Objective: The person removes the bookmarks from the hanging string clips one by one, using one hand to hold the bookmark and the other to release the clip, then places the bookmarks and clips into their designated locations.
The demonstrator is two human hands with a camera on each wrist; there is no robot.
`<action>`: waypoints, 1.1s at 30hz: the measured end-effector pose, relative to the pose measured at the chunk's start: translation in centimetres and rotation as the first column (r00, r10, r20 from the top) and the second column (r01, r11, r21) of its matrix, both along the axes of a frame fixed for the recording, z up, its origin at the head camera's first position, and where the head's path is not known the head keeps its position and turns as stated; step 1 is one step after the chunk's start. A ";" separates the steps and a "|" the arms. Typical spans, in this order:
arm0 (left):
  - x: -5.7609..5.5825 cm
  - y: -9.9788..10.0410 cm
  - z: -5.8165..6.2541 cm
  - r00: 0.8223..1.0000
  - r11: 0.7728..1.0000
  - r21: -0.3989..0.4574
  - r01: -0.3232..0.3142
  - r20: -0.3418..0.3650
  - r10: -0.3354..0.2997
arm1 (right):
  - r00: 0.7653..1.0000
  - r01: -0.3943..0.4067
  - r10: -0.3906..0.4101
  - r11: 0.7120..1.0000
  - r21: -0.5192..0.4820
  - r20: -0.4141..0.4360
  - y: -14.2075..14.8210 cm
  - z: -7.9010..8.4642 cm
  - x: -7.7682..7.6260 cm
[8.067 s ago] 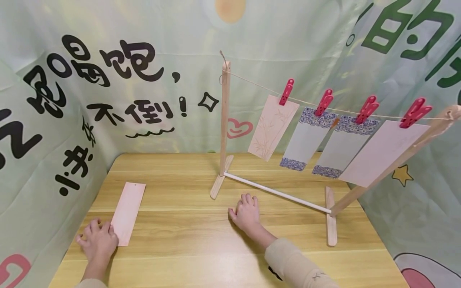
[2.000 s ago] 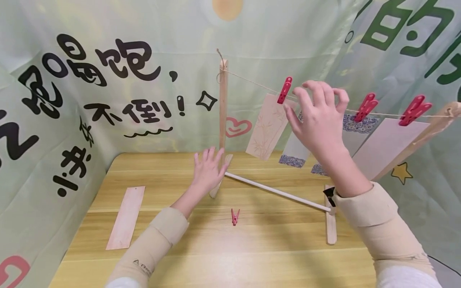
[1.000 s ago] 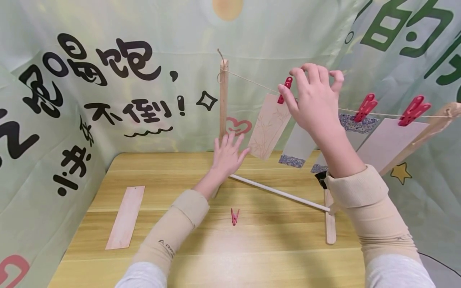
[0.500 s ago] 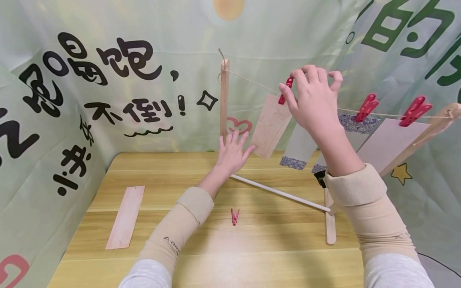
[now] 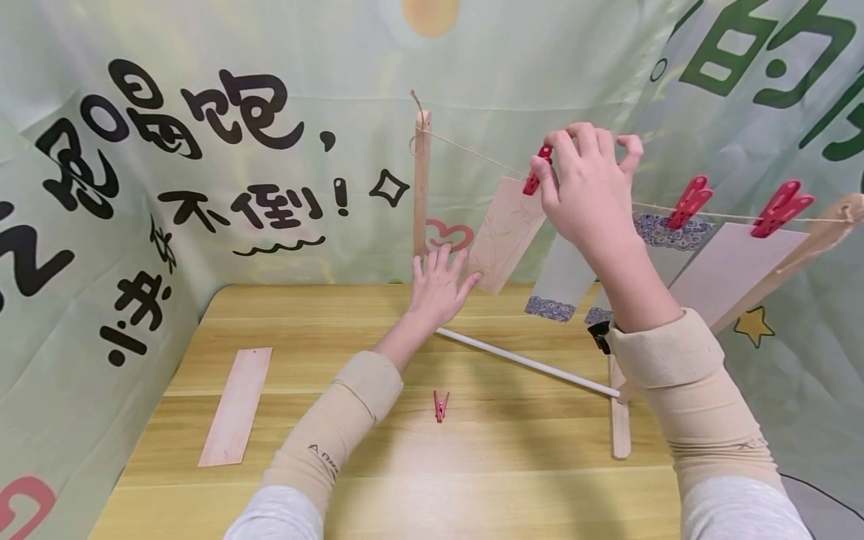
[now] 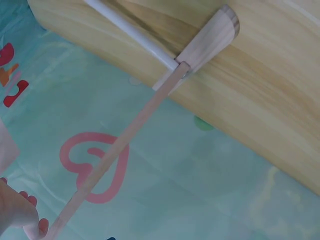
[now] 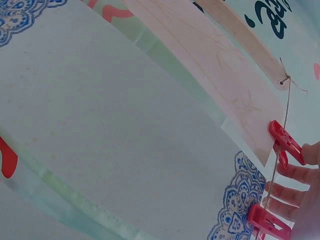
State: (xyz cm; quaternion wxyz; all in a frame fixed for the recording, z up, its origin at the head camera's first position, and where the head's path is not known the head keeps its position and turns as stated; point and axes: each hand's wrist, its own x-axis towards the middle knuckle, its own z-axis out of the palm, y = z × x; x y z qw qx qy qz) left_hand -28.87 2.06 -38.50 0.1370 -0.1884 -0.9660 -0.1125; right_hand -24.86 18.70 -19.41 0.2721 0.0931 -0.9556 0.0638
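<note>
My right hand [image 5: 594,195] is raised at the string, thumb and forefinger pinching the red clothespin [image 5: 538,171] at the left end of the row. That clothespin [image 7: 285,140] bites the top of a pink card with a bamboo print [image 5: 506,236], hanging from the string. In the right wrist view, a second clothespin [image 7: 270,220] sits below my fingers, on a blue-patterned card [image 7: 125,110]; my hand hides it in the head view. My left hand [image 5: 437,289], fingers spread, is in front of the left wooden post [image 5: 421,187], beside the pink card's lower end.
Farther right on the string, two more red clothespins hold a blue-patterned card [image 5: 664,251] and a plain pink card [image 5: 736,270]. On the table lie a loose clothespin [image 5: 441,406] and a pink card [image 5: 236,409]. A white rod [image 5: 526,361] joins the stand's feet.
Both hands have risen from the table since the oldest frame, uncovering a loose clothespin. My right hand moved left onto the first clothespin; my left hand shifted right towards the pink card.
</note>
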 end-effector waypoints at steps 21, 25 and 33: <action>0.3 0.0 -0.2 0.987 0.982 0.171 0.083 -0.147 -0.058 | 0.999 -0.033 0.032 0.998 -0.044 -0.039 0.0 -0.2 0.0; 0.3 -0.2 -0.4 0.984 0.963 0.253 0.095 -0.169 -0.053 | 0.999 -0.035 0.033 0.998 -0.049 -0.041 0.0 -0.3 -0.1; 0.2 -0.3 -0.8 0.977 0.890 0.436 0.129 -0.208 -0.039 | 0.992 -0.068 0.059 0.995 -0.078 -0.109 -0.1 -0.6 -0.3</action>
